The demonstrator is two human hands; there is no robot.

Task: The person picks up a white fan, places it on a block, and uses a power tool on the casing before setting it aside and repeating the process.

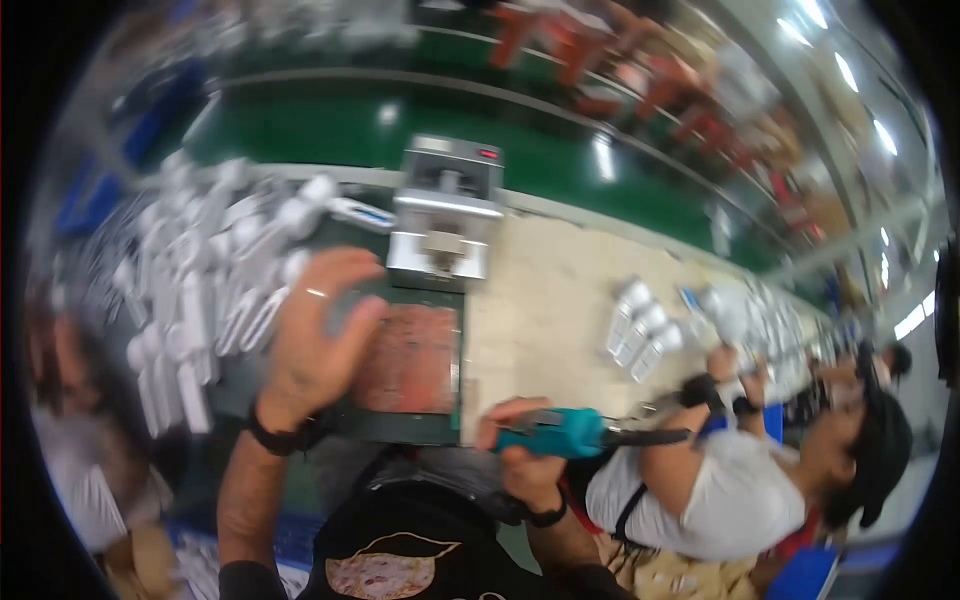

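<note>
My left hand (322,335) hovers at the left edge of a reddish mat (408,360), its thumb apart from the bent fingers. Nothing shows in it, though motion blurs the fingertips. Around the body of a teal electric screwdriver (550,433) my right hand (525,470) is closed, near the front edge of the table. The tool lies sideways, its dark end toward the right. Left of my left hand spreads a pile of white long-handled plastic parts (195,270). Beyond the mat stands a small grey metal machine (445,215) with a red display, resembling a screw feeder.
Several white parts (642,328) lie grouped on the pale tabletop (540,290) to the right. A co-worker in a white shirt (735,490) sits at my right, near more white parts. Another person's arm (70,360) shows at far left. A green surface (560,185) runs behind the table.
</note>
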